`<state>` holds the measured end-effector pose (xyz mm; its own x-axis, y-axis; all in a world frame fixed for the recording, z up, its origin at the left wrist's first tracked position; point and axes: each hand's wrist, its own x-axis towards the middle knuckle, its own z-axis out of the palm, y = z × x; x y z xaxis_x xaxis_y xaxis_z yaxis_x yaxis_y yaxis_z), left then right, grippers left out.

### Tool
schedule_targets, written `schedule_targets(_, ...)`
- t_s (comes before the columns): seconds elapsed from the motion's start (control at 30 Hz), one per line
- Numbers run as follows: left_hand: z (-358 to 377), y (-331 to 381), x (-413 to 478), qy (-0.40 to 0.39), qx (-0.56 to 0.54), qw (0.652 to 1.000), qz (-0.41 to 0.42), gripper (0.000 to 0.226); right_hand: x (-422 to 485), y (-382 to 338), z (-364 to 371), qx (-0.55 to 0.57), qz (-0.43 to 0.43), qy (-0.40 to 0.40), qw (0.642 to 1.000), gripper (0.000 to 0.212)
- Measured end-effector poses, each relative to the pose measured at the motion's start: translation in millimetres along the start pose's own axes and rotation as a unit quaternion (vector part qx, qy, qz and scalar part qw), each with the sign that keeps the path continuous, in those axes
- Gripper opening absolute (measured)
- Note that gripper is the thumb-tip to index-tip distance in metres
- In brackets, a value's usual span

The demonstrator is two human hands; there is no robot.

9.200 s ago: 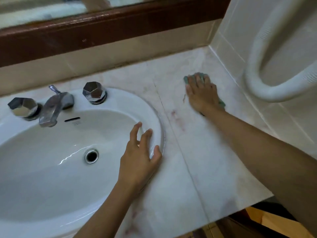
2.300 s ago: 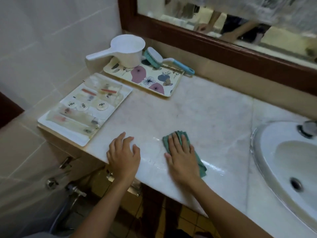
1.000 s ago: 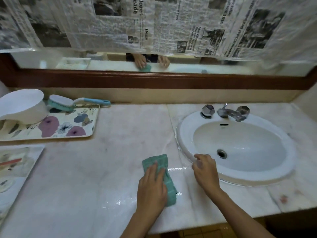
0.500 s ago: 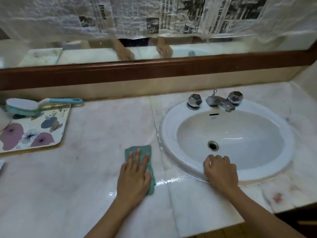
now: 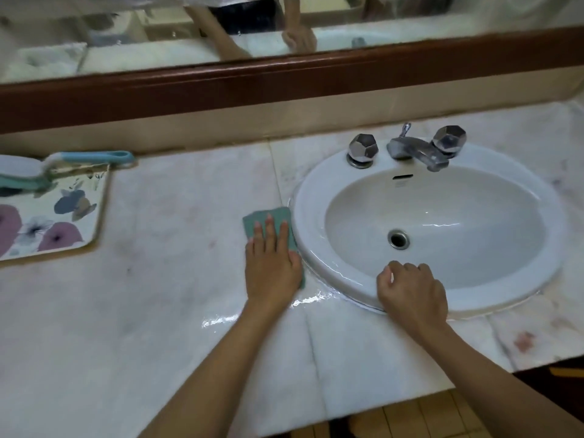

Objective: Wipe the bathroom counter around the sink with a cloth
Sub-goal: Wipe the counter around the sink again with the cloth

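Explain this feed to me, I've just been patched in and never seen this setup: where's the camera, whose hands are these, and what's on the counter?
There is no machine here: a person works with two bare hands, and the single wide-angle camera sits on their head, looking down at the bathroom counter.

The left hand lies flat on a green cloth, pressing it to the counter right beside the left rim of the white sink. The right hand rests curled on the sink's front rim and holds nothing.

A wet streak shines just below the cloth. On the sink sit a chrome faucet and two knobs. Far left lies a floral tray, with a blue-handled scrub brush on its far edge. A wood-framed mirror runs along the back.
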<state>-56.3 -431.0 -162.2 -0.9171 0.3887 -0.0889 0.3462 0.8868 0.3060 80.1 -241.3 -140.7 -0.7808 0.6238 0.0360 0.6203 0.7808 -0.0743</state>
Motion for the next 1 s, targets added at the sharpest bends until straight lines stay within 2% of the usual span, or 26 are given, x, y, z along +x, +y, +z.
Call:
schedule_targets(0.07, 14, 28, -62, 0.029, -0.034, 0.999, -0.007, 0.063, -1, -1, -2, -0.002, 0.013, -0.018, 1.000, 0.039)
schedule_targets(0.17, 30, 55, -133, 0.032, -0.026, 0.998, 0.055, 0.062, 2, 2, -2, -0.004, 0.024, -0.025, 0.999, 0.038)
schedule_targets(0.27, 18, 27, -142, -0.006, -0.012, 0.988, 0.157, 0.066, 0, 1, -4, 0.012, 0.016, -0.024, 1.000, 0.040)
schedule_targets(0.33, 4, -18, -119, -0.012, 0.009, 0.982, 0.188, 0.063, 0, 1, -5, 0.018, 0.013, -0.023, 0.999, 0.039)
schedule_targets(0.4, -13, -79, -82, 0.013, 0.030, 0.991, 0.132, 0.061, 0, 1, -6, 0.020, 0.012, -0.019, 1.000, 0.038)
schedule_targets(0.53, -58, -210, -27, 0.042, 0.063, 0.993, -0.093, 0.071, 0, 0, -6, 0.018, 0.014, -0.016, 1.000, 0.038)
schedule_targets(0.6, -68, -235, -28, 0.044, 0.065, 0.986, -0.146, 0.072, 1, 0, -6, 0.017, 0.015, -0.013, 1.000, 0.038)
schedule_targets(0.7, -50, -199, -61, 0.072, 0.067, 0.977, -0.188, 0.063, 0, -2, -7, 0.020, 0.006, -0.005, 1.000, 0.038)
schedule_targets(0.8, -19, -112, -113, 0.084, 0.052, 0.980, -0.174, 0.062, -2, -2, -9, 0.026, -0.009, -0.010, 1.000, 0.037)
schedule_targets(0.9, 20, -1, -153, 0.070, 0.017, 0.993, -0.092, 0.064, -2, 0, -10, 0.029, -0.025, -0.030, 0.999, 0.038)
schedule_targets(1.0, 45, 83, -177, 0.018, 0.014, 0.999, 0.047, 0.065, 3, 6, -14, 0.082, -0.036, -0.081, 0.993, 0.039)
